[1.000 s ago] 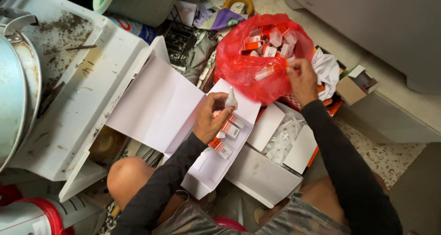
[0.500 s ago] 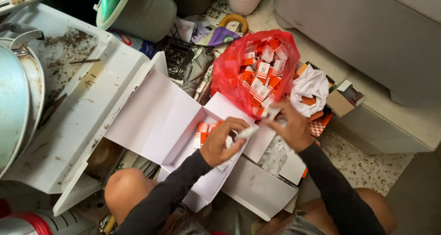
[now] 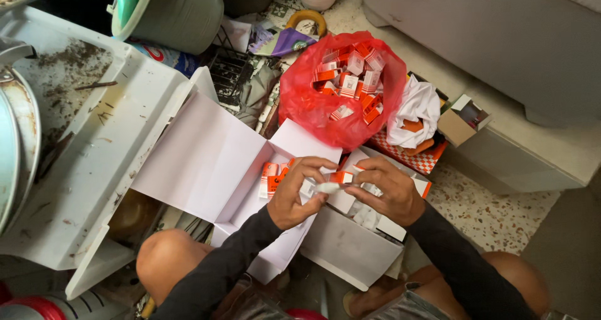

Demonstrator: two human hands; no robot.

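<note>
Head view: left hand & right hand both pinch a small tube going into an orange carton, above the open white box. Risk: tube slips, carton flap crumples; red bag nearby could tip.

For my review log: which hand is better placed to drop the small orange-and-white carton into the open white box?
Probably the left hand: it hovers over the open white box beside cartons already inside, while the right hand sits farther off. Both pinch the small carton.
</note>
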